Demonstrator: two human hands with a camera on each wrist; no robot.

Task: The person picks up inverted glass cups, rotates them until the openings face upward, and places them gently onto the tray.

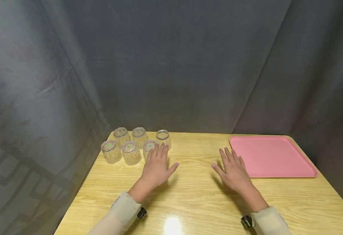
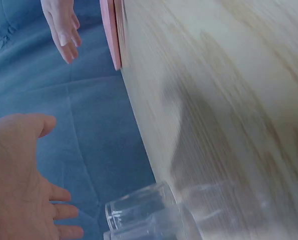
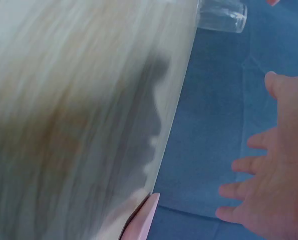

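Observation:
My left hand (image 1: 156,168) hovers over the table with its fingers straight and thumb spread. In the head view its fingertips overlap the nearest of several clear glasses (image 1: 131,155), which stand bottom up in two rows at the back left. Another clear glass (image 1: 163,140) with a dark-looking ring on top is just beyond those fingers. My right hand (image 1: 234,171) is held flat over the wood, fingers extended, beside the left edge of a pink tray (image 1: 272,156). Neither hand holds anything. Both wrist views show the left hand (image 2: 26,175) and right hand (image 3: 269,170) raised off the tabletop.
The light wooden table (image 1: 195,202) reaches back to a grey curtain (image 1: 171,71), and another curtain side (image 1: 36,130) hangs along its left edge. Each forearm has a pale sleeve and a small black device (image 1: 246,222) at the wrist.

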